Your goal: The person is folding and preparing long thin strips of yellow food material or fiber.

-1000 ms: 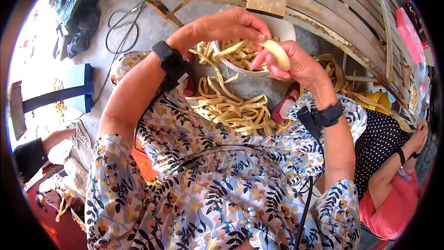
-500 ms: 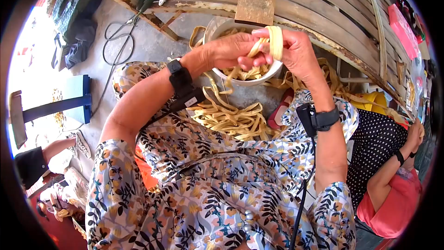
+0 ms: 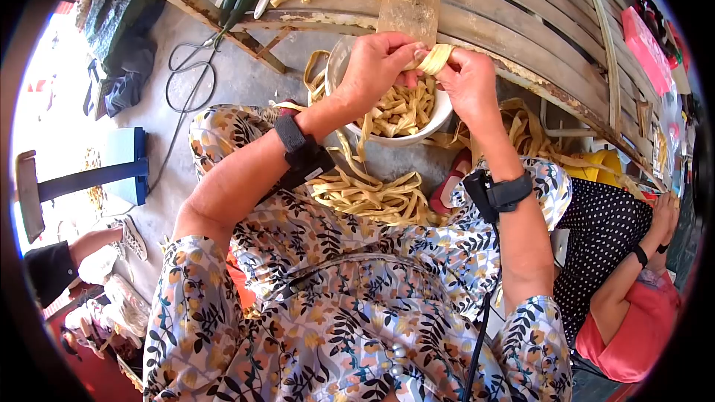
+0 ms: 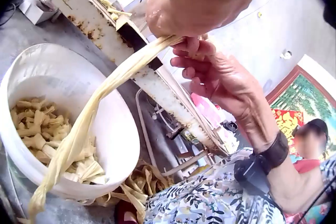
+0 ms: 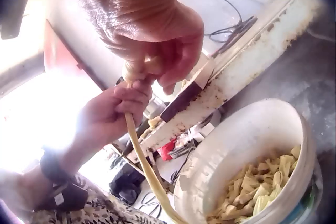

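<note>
A pale yellow strip (image 3: 434,60) is wound in a band at the fingertips of the right hand (image 3: 471,88), which grips it. From the other side the left hand (image 3: 372,68) pinches the same strip with thumb and fingers, close against the right fingertips. In the left wrist view, the strip's long twisted tail (image 4: 97,98) hangs from the left hand (image 4: 202,1) across a white bucket (image 4: 118,129). The right wrist view shows the tail (image 5: 142,161) hanging below both hands; the right hand (image 5: 142,22) partly hides the wound part.
Short knotted yellow pieces (image 3: 398,113) lie in the bucket below the hands. A slatted bench (image 3: 514,11) with a wooden board (image 3: 410,7) stands just beyond. Loose strips (image 3: 376,195) lie on the floor, and another person (image 3: 633,313) sits at the right.
The wide loop around the right fingers now lies as a flatter, tighter band. The left hand has moved up beside it, uncovering more of the bucket's pieces.
</note>
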Available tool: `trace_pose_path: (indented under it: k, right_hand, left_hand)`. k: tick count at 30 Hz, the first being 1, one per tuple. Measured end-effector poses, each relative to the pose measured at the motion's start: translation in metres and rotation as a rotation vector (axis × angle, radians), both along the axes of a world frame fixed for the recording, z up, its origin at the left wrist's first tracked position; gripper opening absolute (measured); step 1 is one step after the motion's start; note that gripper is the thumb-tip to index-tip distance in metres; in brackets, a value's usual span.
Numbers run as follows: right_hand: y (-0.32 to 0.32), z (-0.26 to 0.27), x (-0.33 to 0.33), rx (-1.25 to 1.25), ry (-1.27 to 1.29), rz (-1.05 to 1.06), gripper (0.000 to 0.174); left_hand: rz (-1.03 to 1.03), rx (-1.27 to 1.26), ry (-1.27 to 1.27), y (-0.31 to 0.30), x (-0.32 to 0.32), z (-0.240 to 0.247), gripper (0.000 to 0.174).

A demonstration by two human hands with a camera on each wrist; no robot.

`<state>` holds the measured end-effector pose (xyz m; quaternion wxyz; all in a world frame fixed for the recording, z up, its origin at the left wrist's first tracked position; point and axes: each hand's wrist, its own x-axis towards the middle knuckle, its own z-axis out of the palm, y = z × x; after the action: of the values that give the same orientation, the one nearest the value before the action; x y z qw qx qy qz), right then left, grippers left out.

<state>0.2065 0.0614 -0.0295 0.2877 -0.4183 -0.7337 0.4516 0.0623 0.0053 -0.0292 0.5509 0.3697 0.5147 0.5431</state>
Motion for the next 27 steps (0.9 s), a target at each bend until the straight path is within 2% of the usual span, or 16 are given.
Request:
trace_pose_path:
  k: [3,5,7,10,12,13,14,15,17,19,20,25,27]
  right_hand:
    - [0.003,-0.001,-0.003,-0.28,0.071,0.039,0.02]
    - [0.009,-0.011,-0.001,-0.192,-0.036,0.079,0.021]
    - [0.013,-0.015,0.0,-0.087,-0.125,0.106,0.018]
    - [0.002,-0.009,-0.004,0.157,-0.426,0.013,0.015]
    - [-0.002,-0.012,-0.006,0.265,-0.045,0.034,0.009]
    - [-0.001,-0.012,-0.007,0.301,0.115,0.032,0.008]
    - [0.0,-0.012,-0.008,0.338,0.275,0.033,0.007]
    - [0.003,-0.001,-0.006,0.259,0.346,0.051,0.009]
    - [0.02,0.005,0.004,-0.039,0.54,-0.094,0.01]
    - [0.026,0.013,0.012,-0.273,0.667,-0.179,0.01]
    - [0.027,0.012,0.013,-0.303,0.662,-0.198,0.01]
    - [0.024,0.003,0.014,-0.424,0.62,-0.265,0.013]
    - [0.022,0.009,0.015,-0.476,0.565,-0.156,0.016]
  left_hand:
    - [-0.041,0.001,0.077,-0.005,-0.003,-0.003,0.022]
    - [-0.064,-0.028,0.131,-0.007,-0.003,0.002,0.025]
    - [-0.094,0.038,0.345,-0.006,0.0,0.002,0.028]
    - [-0.023,0.111,0.523,-0.004,0.004,-0.011,0.027]
    - [0.004,0.132,0.621,-0.001,0.004,-0.016,0.024]
    - [0.007,-0.003,0.357,-0.001,0.003,-0.007,0.023]
    - [0.009,0.046,0.262,0.001,0.001,-0.011,0.024]
    - [0.009,0.095,0.168,0.001,0.001,-0.004,0.026]
    - [0.041,-0.22,-0.327,-0.001,0.003,0.009,0.023]
    - [-0.111,-0.145,-0.278,-0.001,-0.004,0.009,0.022]
    - [-0.188,-0.107,-0.25,0.0,-0.008,0.009,0.022]
    - [-0.303,-0.165,-0.319,-0.001,-0.022,-0.001,0.021]
    - [-0.351,-0.2,-0.407,-0.002,-0.025,-0.003,0.022]
